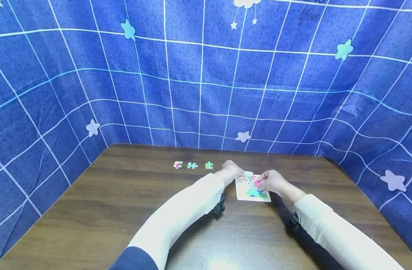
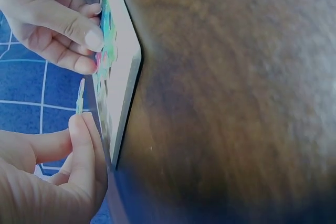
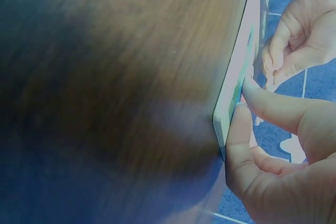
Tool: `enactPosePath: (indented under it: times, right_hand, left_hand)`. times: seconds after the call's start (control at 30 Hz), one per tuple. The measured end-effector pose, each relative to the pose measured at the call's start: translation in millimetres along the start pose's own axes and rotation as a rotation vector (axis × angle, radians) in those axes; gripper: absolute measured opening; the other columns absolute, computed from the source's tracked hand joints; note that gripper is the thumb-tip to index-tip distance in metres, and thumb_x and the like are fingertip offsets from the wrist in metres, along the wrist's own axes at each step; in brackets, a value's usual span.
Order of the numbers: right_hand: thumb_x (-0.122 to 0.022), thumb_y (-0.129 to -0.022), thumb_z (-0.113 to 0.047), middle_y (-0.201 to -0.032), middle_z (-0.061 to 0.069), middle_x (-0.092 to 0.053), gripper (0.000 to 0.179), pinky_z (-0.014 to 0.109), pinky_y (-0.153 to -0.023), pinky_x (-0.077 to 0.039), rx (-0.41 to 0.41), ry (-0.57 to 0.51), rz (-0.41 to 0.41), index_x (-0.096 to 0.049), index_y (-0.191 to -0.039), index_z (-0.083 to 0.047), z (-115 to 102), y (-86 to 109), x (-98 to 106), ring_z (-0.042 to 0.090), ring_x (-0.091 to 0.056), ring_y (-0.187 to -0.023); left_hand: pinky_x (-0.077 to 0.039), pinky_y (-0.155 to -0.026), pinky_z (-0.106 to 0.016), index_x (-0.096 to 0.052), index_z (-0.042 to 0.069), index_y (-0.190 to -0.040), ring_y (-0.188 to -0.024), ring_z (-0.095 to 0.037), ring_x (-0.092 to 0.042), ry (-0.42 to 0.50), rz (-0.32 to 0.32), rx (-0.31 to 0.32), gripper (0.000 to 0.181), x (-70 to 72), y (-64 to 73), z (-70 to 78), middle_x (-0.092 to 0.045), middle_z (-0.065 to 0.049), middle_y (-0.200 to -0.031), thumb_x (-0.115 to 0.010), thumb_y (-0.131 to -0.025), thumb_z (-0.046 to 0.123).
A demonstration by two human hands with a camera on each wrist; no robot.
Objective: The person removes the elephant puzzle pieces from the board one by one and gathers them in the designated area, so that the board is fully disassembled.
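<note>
A jigsaw puzzle board (image 1: 241, 193) with a pale border and a colourful picture lies on the table. At its far left corner, my left hand (image 1: 230, 170) pinches a thin puzzle piece (image 2: 80, 98) between thumb and fingertips, edge-on in the left wrist view. My right hand (image 1: 272, 182) is over the board's right side, thumb and curled fingers pinching a pink puzzle piece (image 1: 256, 183) close against the picture. In the right wrist view the right fingertips (image 3: 241, 109) are right at the board's face, and they hide most of that piece.
Three loose puzzle pieces lie in a row left of the board: a pink and white piece (image 1: 177, 165), a green-blue piece (image 1: 192, 165) and a green piece (image 1: 209, 165). The brown wooden table (image 1: 91, 210) ends at a blue curtain (image 1: 185, 93) behind.
</note>
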State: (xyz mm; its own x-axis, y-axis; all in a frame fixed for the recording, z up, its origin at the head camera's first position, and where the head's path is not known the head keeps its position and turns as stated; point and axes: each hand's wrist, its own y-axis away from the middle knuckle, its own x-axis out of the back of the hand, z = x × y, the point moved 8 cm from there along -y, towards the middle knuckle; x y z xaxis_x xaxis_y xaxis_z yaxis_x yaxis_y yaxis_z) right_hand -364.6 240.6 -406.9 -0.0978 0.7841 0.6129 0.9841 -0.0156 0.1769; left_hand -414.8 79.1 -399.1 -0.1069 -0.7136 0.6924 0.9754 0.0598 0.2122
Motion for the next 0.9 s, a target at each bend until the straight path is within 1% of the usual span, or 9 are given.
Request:
enactPosePath:
  times: [0.2, 0.33, 0.4, 0.43, 0.57, 0.77, 0.8, 0.87, 0.9]
  right_hand:
    - [-0.077, -0.072, 0.007, -0.078, 0.007, -0.06, 0.033, 0.025, -0.058, -0.058, -0.008, -0.008, 0.009, -0.061, -0.101, 0.011, 1.9, -0.5, -1.7, 0.012, -0.058, -0.06]
    - [-0.078, -0.073, 0.005, -0.078, 0.008, -0.061, 0.033, 0.024, -0.059, -0.057, -0.009, 0.001, 0.019, -0.061, -0.1, 0.01, 3.9, -0.4, -0.5, 0.012, -0.058, -0.063]
    - [-0.077, -0.072, 0.006, -0.078, 0.008, -0.061, 0.032, 0.025, -0.059, -0.057, -0.002, -0.003, 0.024, -0.061, -0.1, 0.01, 3.8, -0.1, 1.2, 0.012, -0.057, -0.063]
    - [-0.077, -0.072, 0.006, -0.078, 0.008, -0.061, 0.032, 0.025, -0.059, -0.057, 0.003, -0.005, 0.025, -0.061, -0.099, 0.011, 3.5, -0.1, 1.8, 0.012, -0.057, -0.064]
    - [-0.077, -0.072, 0.006, -0.078, 0.008, -0.061, 0.032, 0.025, -0.06, -0.057, 0.009, -0.013, 0.021, -0.061, -0.1, 0.011, 3.6, -0.7, 2.3, 0.012, -0.057, -0.065]
    - [-0.077, -0.073, 0.005, -0.079, 0.007, -0.06, 0.031, 0.022, -0.058, -0.056, 0.006, -0.009, 0.018, -0.062, -0.099, 0.01, 3.3, -0.8, 2.7, 0.012, -0.056, -0.065]
    - [-0.077, -0.073, 0.005, -0.079, 0.007, -0.059, 0.031, 0.022, -0.059, -0.056, 0.009, -0.007, 0.014, -0.061, -0.099, 0.01, 3.2, -0.7, 2.5, 0.012, -0.056, -0.065]
    - [-0.078, -0.073, 0.004, -0.079, 0.007, -0.059, 0.032, 0.022, -0.059, -0.056, 0.006, -0.012, 0.013, -0.061, -0.099, 0.01, 3.9, -0.7, 2.7, 0.012, -0.056, -0.065]
    - [-0.078, -0.073, 0.004, -0.079, 0.007, -0.059, 0.032, 0.022, -0.059, -0.056, 0.004, -0.014, 0.014, -0.061, -0.099, 0.01, 4.0, -0.3, 2.6, 0.012, -0.056, -0.065]
  left_hand:
    - [-0.053, -0.073, -0.019, -0.073, 0.003, -0.092, -0.076, -0.013, -0.058, 0.018, 0.012, -0.025, 0.026, 5.6, -5.6, -2.4, -0.07, -0.007, -0.093, -0.081, -0.072, 0.017]
    - [-0.056, -0.065, -0.015, -0.072, 0.0, -0.089, -0.07, -0.011, -0.069, 0.152, -0.03, -0.021, 0.021, 5.4, -10.9, -5.2, -0.068, -0.009, -0.084, -0.079, -0.07, 0.006]
    - [-0.056, -0.059, -0.014, -0.071, -0.003, -0.09, -0.067, -0.013, -0.071, 0.218, -0.056, -0.017, 0.022, 5.2, -11.5, -5.9, -0.066, -0.009, -0.08, -0.078, -0.07, 0.001]
    - [-0.055, -0.057, -0.013, -0.071, -0.003, -0.09, -0.065, -0.013, -0.072, 0.228, -0.064, -0.02, 0.022, 5.7, -11.3, -5.8, -0.068, -0.009, -0.077, -0.078, -0.07, 0.001]
    - [-0.048, -0.056, -0.012, -0.074, 0.002, -0.086, -0.063, -0.01, -0.067, 0.142, -0.032, -0.047, 0.019, 14.5, -5.2, -5.1, -0.067, -0.003, -0.071, -0.081, -0.069, 0.008]
    - [-0.052, -0.07, -0.012, -0.076, 0.005, -0.086, -0.069, -0.011, -0.068, 0.073, -0.003, -0.064, 0.019, 32.7, 3.2, -2.5, -0.072, -0.003, -0.077, -0.081, -0.07, 0.013]
    - [-0.051, -0.07, -0.012, -0.076, 0.005, -0.085, -0.068, -0.01, -0.066, 0.039, 0.006, -0.072, 0.019, 35.9, 4.2, -1.6, -0.071, -0.003, -0.077, -0.08, -0.069, 0.015]
    - [-0.051, -0.067, -0.012, -0.077, 0.006, -0.085, -0.066, -0.009, -0.064, 0.027, 0.004, -0.078, 0.019, 39.5, 5.7, -1.3, -0.07, -0.002, -0.075, -0.08, -0.069, 0.015]
    - [-0.052, -0.065, -0.013, -0.077, 0.006, -0.085, -0.064, -0.009, -0.065, 0.048, -0.011, -0.075, 0.018, 39.8, 6.4, -1.9, -0.07, -0.002, -0.073, -0.079, -0.069, 0.013]
